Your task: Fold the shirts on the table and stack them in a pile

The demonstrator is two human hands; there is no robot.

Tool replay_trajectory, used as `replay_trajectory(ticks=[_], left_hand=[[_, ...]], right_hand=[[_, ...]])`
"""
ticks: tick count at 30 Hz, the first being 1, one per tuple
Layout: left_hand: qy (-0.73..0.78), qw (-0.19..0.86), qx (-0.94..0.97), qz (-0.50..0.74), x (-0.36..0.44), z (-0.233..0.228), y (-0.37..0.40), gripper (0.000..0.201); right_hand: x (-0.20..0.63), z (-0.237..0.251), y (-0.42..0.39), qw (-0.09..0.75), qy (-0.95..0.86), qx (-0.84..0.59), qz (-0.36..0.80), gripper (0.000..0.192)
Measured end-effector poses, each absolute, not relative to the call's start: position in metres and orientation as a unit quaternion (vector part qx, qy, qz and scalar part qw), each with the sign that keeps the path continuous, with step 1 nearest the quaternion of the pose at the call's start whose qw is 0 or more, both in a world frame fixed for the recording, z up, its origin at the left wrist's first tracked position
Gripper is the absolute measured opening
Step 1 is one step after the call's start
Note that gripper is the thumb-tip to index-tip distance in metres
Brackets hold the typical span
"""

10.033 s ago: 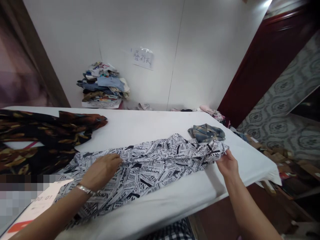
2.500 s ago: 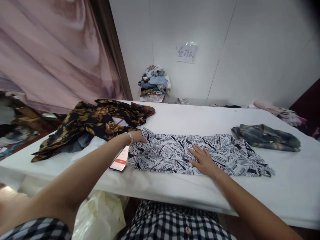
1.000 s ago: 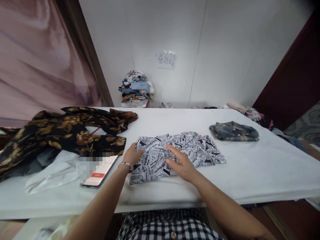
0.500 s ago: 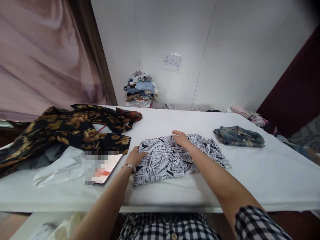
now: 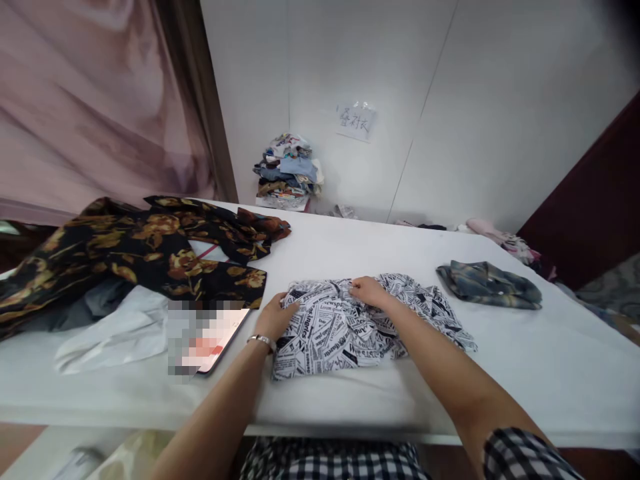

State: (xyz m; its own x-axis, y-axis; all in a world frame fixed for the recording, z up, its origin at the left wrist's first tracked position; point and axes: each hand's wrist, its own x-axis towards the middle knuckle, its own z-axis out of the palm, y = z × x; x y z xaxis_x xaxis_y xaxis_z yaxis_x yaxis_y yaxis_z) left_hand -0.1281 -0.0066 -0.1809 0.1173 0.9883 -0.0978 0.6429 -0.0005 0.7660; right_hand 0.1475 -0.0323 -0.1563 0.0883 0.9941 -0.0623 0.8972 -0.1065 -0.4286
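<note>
A white shirt with black newspaper print [image 5: 325, 340] lies partly folded on the white table in front of me, its right part bunched and creased. My left hand [image 5: 274, 318] holds its left edge, thumb on top and the other fingers partly hidden at the side. At the far edge, near the middle, my right hand [image 5: 369, 293] pinches the fabric between closed fingers. The right forearm crosses over the shirt and covers some of it.
A dark floral garment [image 5: 165, 253] and a white cloth [image 5: 120, 330] lie left, beside a partly blurred phone [image 5: 225, 343]. A folded plaid shirt [image 5: 490, 285] is at right. Beyond the table stands a clothes pile [image 5: 290, 170]; a handwritten sign [image 5: 356, 122] hangs on the wall.
My right hand has closed its fingers on the shirt's far edge, where the index finger was raised before. The left hand stays at the left edge. The view has shifted slightly.
</note>
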Motion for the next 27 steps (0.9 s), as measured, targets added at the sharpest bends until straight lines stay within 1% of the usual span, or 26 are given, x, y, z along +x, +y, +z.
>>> replay_trajectory(ticks=[2,3,6,8,10,12,14,16,18,20,21,22,24,25,27], left_hand=[[0.611,0.353,0.663,0.249,-0.129,-0.184,-0.005,0.051],[0.608,0.357,0.664,0.250,-0.129,-0.186,-0.005,0.052],[0.603,0.362,0.666,0.249,-0.129,-0.185,-0.006,0.053],[0.609,0.355,0.666,0.245,-0.129,-0.181,-0.008,0.054],[0.611,0.350,0.668,0.242,-0.128,-0.177,-0.010,0.054],[0.611,0.347,0.671,0.238,-0.128,-0.174,-0.012,0.055],[0.608,0.352,0.672,0.235,-0.127,-0.172,-0.012,0.055],[0.608,0.356,0.671,0.232,-0.127,-0.173,-0.011,0.055],[0.610,0.350,0.671,0.234,-0.126,-0.176,-0.010,0.056],[0.611,0.338,0.675,0.238,-0.126,-0.181,-0.008,0.057],[0.611,0.332,0.678,0.239,-0.126,-0.183,-0.007,0.058],[0.611,0.327,0.680,0.239,-0.126,-0.185,-0.006,0.059],[0.610,0.322,0.684,0.237,-0.126,-0.187,-0.004,0.059],[0.610,0.320,0.685,0.238,-0.126,-0.188,-0.004,0.059],[0.608,0.321,0.684,0.246,-0.126,-0.188,-0.004,0.058]], right_hand=[[0.149,-0.162,-0.032,0.127,-0.642,-0.743,0.143,0.017],[0.149,-0.164,-0.032,0.126,-0.638,-0.749,0.127,0.019],[0.146,-0.161,-0.035,0.130,-0.640,-0.752,0.087,0.031],[0.141,-0.153,-0.043,0.137,-0.646,-0.748,0.065,0.033],[0.134,-0.146,-0.056,0.181,-0.662,-0.727,0.040,0.032],[0.127,-0.139,-0.073,0.262,-0.685,-0.679,0.030,0.028],[0.121,-0.134,-0.095,0.343,-0.690,-0.635,0.053,0.024],[0.119,-0.129,-0.120,0.381,-0.671,-0.626,0.113,0.024],[0.121,-0.126,-0.147,0.368,-0.665,-0.623,0.185,0.026],[0.126,-0.126,-0.170,0.314,-0.697,-0.604,0.224,0.034],[0.128,-0.127,-0.179,0.281,-0.724,-0.588,0.224,0.038],[0.129,-0.130,-0.185,0.249,-0.751,-0.573,0.213,0.037],[0.131,-0.138,-0.190,0.199,-0.788,-0.558,0.168,0.022],[0.131,-0.143,-0.189,0.183,-0.795,-0.561,0.140,0.021],[0.130,-0.153,-0.182,0.159,-0.794,-0.581,0.080,0.027]])
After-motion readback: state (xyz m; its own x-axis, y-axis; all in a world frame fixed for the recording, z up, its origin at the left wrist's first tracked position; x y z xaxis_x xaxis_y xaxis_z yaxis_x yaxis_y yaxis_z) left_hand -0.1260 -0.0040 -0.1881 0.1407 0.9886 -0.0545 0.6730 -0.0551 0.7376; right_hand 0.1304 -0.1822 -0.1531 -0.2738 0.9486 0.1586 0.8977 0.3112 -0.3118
